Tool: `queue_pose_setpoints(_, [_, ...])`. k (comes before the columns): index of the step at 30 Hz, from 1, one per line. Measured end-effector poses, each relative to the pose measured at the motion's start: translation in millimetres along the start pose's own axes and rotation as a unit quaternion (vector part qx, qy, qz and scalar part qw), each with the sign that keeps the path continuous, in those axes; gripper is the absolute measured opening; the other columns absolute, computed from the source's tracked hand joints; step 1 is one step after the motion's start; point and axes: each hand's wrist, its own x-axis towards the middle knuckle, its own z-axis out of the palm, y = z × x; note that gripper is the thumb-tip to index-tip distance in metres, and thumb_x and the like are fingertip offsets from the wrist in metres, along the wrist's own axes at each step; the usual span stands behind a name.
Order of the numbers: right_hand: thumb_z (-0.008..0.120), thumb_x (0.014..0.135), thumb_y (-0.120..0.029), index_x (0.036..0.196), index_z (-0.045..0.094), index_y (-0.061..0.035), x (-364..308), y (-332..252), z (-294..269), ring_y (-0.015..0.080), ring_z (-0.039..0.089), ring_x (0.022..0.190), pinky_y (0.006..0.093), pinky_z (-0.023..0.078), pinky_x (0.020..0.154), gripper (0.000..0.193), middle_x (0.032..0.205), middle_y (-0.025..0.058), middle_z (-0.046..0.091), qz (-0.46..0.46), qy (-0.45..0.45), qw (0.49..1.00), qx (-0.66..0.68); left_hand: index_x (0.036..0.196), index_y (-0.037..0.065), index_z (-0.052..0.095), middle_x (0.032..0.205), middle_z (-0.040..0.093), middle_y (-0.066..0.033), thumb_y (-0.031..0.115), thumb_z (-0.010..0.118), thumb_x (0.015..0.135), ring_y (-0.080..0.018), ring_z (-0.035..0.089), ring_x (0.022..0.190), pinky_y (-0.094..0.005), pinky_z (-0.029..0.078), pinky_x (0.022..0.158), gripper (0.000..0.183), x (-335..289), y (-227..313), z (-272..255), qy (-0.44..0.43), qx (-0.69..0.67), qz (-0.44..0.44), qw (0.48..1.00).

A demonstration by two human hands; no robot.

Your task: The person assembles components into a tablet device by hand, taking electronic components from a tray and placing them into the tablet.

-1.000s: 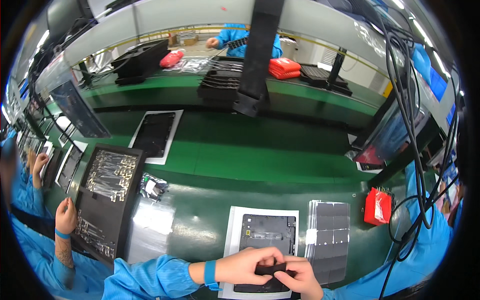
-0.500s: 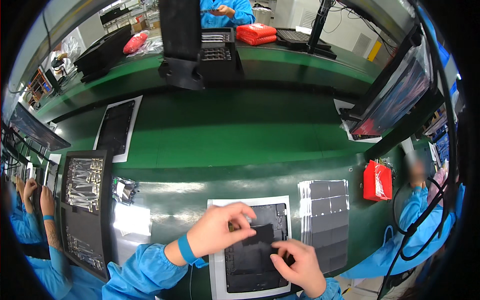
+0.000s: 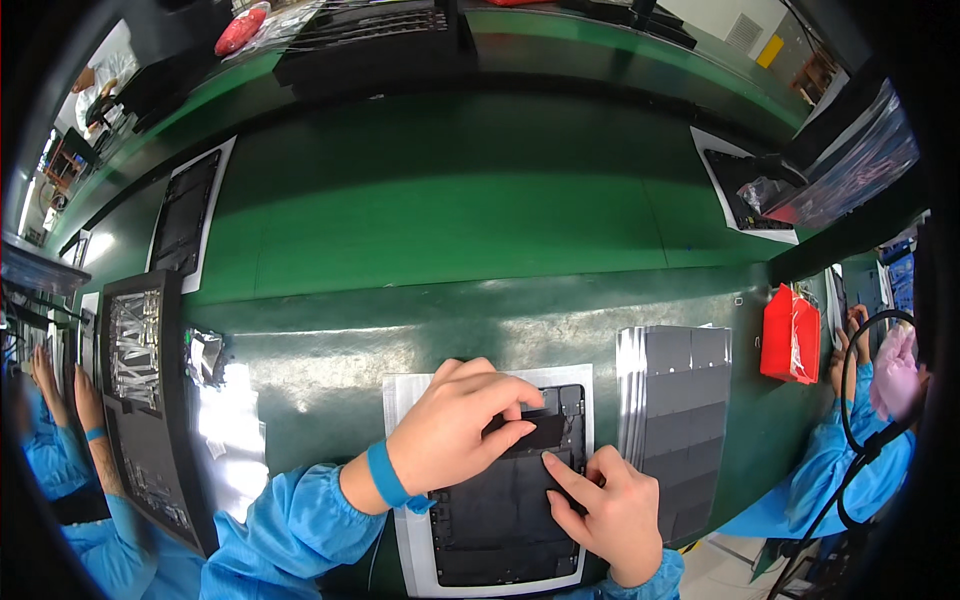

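A flat black device housing point(image 3: 505, 520) lies on a white sheet point(image 3: 412, 560) in front of me. My left hand point(image 3: 450, 425), with a blue band at its wrist, reaches over the upper part of the housing. Its thumb and fingers pinch a small black rectangular film piece point(image 3: 545, 431), which lies low over the housing. Just below that piece, the index fingertip of my right hand point(image 3: 612, 505) touches or nearly touches the housing. The right thumb stands apart from that finger, with nothing visible between them.
Right of the housing lie dark grey sticker sheets point(image 3: 685, 430), and past them a red bin point(image 3: 790, 335). A black tray point(image 3: 145, 420) of cable parts stands left. Other housings rest on the green bench point(image 3: 450, 230). Co-workers' hands point(image 3: 85, 400) are at the left edge.
The view has tilted down and shifted. My left hand has brought the black film piece lower and rightward over the housing. My right index finger has stretched out toward the piece's lower edge.
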Motion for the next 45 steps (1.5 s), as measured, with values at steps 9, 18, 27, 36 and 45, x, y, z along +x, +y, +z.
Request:
queue_pose_setpoints(9, [0.079,0.066,-0.023,0.111,0.077,-0.0244,-1.1,1.9,-1.7,0.0139,0.051,0.057,0.0288,0.041,0.046,0.045,0.074,0.0012,0.042,0.001,-0.006,1.0,0.003,0.097,0.013,0.069,0.078,0.064,0.0032,0.007,0.08,0.076,-0.0182,0.059,0.079,-0.0331,0.04,0.081,0.025,0.7,-0.3,1.4,-0.007,0.01,-0.003,1.0])
queue_pose_setpoints(18, [0.079,0.065,-0.023,0.11,0.077,-0.0234,2.8,-1.6,-2.8,0.014,0.051,0.056,0.0284,0.041,0.046,0.045,0.074,0.0012,0.043,0.003,-0.004,1.0,0.005,0.096,0.013,0.07,0.079,0.065,0.003,0.007,0.081,0.075,-0.0176,0.059,0.078,-0.0324,0.04,0.08,0.024,1.0,-1.2,0.8,-0.009,0.014,-0.008,1.0])
queue_pose_setpoints(27, [0.079,0.065,-0.022,0.11,0.077,-0.0232,0.9,2.1,-2.9,0.0144,0.05,0.056,0.0287,0.041,0.045,0.046,0.073,0.0016,0.042,0.005,-0.015,1.0,0.017,0.092,0.012,0.07,0.079,0.066,0.0015,0.008,0.081,0.075,-0.0183,0.058,0.078,-0.0322,0.039,0.078,0.02,2.2,-0.9,2.8,0.001,0.032,0.008,0.999])
queue_pose_setpoints(36, [0.079,0.066,-0.022,0.111,0.077,-0.0228,1.7,3.0,-4.1,0.0149,0.049,0.055,0.0291,0.041,0.046,0.046,0.074,0.002,0.041,0.003,-0.016,1.0,0.025,0.089,0.012,0.07,0.079,0.066,-0.0001,0.008,0.08,0.076,-0.0198,0.057,0.078,-0.0328,0.04,0.077,0.017,2.5,-2.3,3.6,-0.003,0.046,0.018,0.999])
queue_pose_setpoints(45, [0.077,0.07,-0.024,0.12,0.072,-0.0211,2.9,1.9,-3.7,0.0147,0.051,0.055,0.0292,0.043,0.047,0.051,0.075,0.0022,0.041,0.012,-0.016,1.0,0.019,0.09,0.012,0.07,0.077,0.061,-0.0007,0.009,0.079,0.075,-0.0212,0.055,0.078,-0.0343,0.04,0.076,0.017,1.8,-3.9,4.2,0.009,0.07,0.054,0.996])
